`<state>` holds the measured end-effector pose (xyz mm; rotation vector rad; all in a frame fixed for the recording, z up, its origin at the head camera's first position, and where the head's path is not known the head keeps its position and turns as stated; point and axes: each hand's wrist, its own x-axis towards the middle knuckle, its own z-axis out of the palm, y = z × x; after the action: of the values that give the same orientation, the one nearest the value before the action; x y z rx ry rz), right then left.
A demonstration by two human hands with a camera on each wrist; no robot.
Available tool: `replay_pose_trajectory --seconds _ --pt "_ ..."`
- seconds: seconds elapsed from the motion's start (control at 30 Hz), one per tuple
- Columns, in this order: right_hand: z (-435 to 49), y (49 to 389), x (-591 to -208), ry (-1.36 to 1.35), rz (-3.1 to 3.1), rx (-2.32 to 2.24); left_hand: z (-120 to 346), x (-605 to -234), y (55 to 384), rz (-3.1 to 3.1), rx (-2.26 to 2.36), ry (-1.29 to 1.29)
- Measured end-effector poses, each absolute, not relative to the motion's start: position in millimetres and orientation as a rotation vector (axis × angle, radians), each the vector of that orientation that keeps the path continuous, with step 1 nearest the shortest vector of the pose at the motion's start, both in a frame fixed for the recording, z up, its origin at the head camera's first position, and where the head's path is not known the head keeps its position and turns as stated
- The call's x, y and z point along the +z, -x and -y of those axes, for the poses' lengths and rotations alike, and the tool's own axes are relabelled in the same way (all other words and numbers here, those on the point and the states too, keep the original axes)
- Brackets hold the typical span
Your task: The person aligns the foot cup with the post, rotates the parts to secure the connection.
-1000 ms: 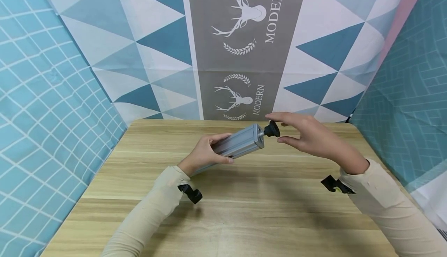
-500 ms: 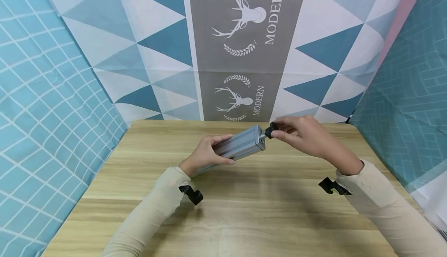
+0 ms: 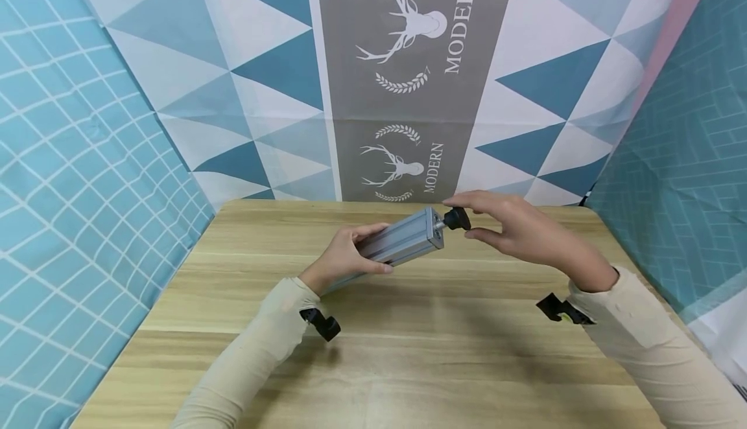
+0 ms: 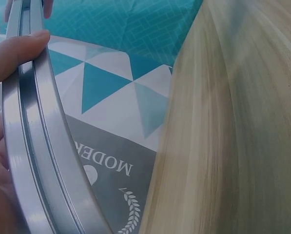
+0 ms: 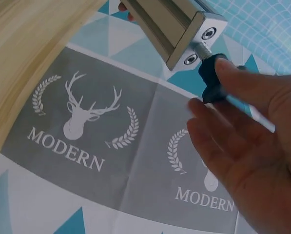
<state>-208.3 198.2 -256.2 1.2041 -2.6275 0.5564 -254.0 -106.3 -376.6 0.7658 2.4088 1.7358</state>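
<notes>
My left hand (image 3: 344,257) grips a long grey aluminium profile (image 3: 405,238) and holds it tilted above the table, its far end pointing up and right. In the left wrist view the thumb (image 4: 18,53) lies across the grooved side. A metal end plate (image 5: 196,44) with two screws caps the profile in the right wrist view. From it a threaded stem (image 5: 202,50) runs to a black levelling foot (image 3: 458,218). My right hand (image 3: 513,225) has thumb and fingertips round the edge of this foot, the other fingers spread out below it in the right wrist view.
A wooden table (image 3: 373,364) lies under both hands. Behind it hangs a patterned cloth (image 3: 403,105) with deer heads and triangles. Blue cloths (image 3: 76,176) close off the left and right sides. Each sleeve carries a black wrist mount (image 3: 321,324).
Half a second ago the right fingers were bunched closely on the foot; now they are spread wider round it, with the hand slightly right. The left hand and the profile have stayed in place.
</notes>
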Motion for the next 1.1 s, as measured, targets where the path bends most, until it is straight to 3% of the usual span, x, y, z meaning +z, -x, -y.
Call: replay_pose_trajectory --seconds 0.3,0.73,1.1 --pt "-193.1 209.8 -261.4 -0.873 2.774 0.660 105.8 -377.4 253.6 -2.393 1.739 -0.808" --pt "-196.8 210.4 -257.9 -1.182 2.614 0.583 106.5 -368.7 249.2 -2.409 1.719 -0.742" --pt "-187.9 209.0 -268.9 -0.759 2.735 0.699 107.0 -377.6 255.2 -2.398 1.729 -0.763"
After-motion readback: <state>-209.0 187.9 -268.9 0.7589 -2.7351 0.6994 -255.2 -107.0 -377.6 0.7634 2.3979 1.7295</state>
